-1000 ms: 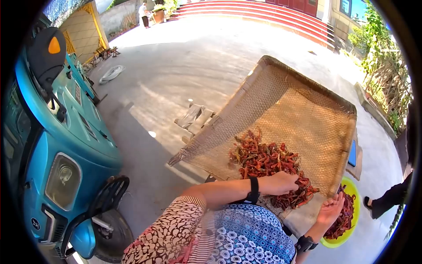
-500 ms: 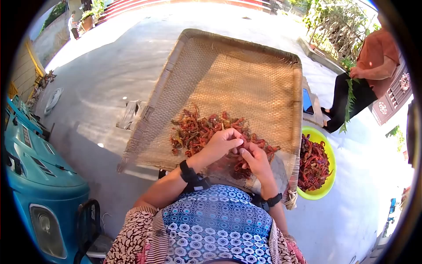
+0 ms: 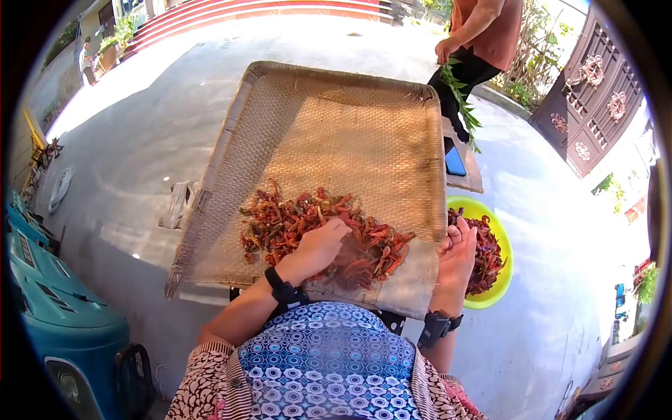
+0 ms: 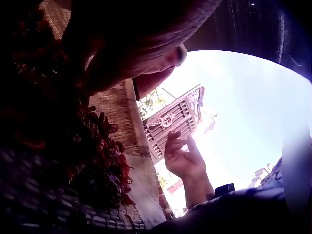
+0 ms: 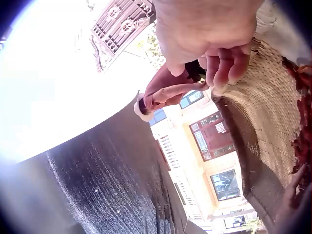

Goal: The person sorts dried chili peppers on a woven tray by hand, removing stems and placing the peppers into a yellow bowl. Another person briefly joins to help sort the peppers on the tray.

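Head view: pile of wrinkled red-brown chili peppers (image 3: 290, 218) sits on the near part of a shallow tan woven tray (image 3: 357, 133); left hand (image 3: 320, 246) is down at the pile, fingers bent; fingertips hidden, cannot tell if its grip has a pepper; right hand (image 3: 456, 260) is at the tray's right edge, near a round lime-yellow basin (image 3: 507, 269) of darker red peppers (image 3: 488, 253); its grip is loose, fingers partly bent, nothing visible in it; person in rust-coloured top (image 3: 507, 31) stands beyond, holding a green leafy stem (image 3: 458, 94).
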Demonstrator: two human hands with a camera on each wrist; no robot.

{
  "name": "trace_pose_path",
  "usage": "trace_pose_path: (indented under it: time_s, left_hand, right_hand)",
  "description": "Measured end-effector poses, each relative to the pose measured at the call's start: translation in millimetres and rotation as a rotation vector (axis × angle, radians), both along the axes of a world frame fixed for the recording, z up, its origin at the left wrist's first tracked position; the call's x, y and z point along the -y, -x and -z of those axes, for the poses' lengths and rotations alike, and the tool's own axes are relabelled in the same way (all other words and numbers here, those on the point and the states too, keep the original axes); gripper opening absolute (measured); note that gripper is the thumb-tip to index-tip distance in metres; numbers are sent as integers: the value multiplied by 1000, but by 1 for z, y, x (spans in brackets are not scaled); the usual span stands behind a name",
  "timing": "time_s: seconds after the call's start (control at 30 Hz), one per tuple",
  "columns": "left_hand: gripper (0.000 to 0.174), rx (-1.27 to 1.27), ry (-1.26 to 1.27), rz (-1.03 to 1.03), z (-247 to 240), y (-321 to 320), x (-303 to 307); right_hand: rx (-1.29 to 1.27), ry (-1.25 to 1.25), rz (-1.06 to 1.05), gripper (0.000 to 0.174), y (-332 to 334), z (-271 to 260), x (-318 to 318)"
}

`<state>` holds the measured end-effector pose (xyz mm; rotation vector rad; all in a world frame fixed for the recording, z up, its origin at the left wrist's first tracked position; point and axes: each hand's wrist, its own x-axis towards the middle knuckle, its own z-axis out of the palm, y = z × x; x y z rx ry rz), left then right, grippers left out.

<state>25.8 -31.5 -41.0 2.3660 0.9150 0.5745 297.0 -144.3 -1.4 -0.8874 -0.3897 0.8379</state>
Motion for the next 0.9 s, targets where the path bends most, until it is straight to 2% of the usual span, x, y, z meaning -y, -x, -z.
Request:
trace_pose_path:
  time_s: [0.03,0.17,0.27,0.37,0.4,0.47,0.53,0.57,0.6,0.67,0.73,0.83,0.9]
  left_hand:
    - [29,-50,-9,-19,2,-1,0]
    - [24,-133,-57,-63,-3,0,-2]
    - [22,4,-108,-102,-11,7,1]
    - [16,163,-75,-128,-18,9,3]
    - [14,215,-75,-118,-20,10,4]
    - [12,137,-57,-152,-25,14,7]
    - [16,59,-14,-149,-23,11,5]
    - [15,79,-52,-151,-17,10,3]
    - [14,117,-68,-176,-20,8,6]
    - [13,165,-65,-172,-25,7,7]
    - [13,247,81,-146,-22,7,4]
    - [13,280,63,-122,-21,6,1]
    - [13,322,116,-132,-20,6,1]
  right_hand:
    - [83,55,34,29,0,-4,-1]
    - [557,341,-296,27,28,12,-18]
    - [736,391,-441,24,58,20,-27]
    - [790,313,-494,25,76,23,-38]
    - [915,297,-460,26,81,22,-42]
    - [1165,272,-379,28,91,18,-47]
    - [1266,255,-445,32,97,14,-50]
    - [1329,364,-446,33,102,7,-47]
    - [1397,317,-397,35,102,19,-49]
    - [1242,181,-392,33,104,27,-51]
    - [1084,171,-534,29,99,30,-55]
    - [1063,174,-477,20,100,28,-51]
    - [1188,197,-443,20,100,26,-46]
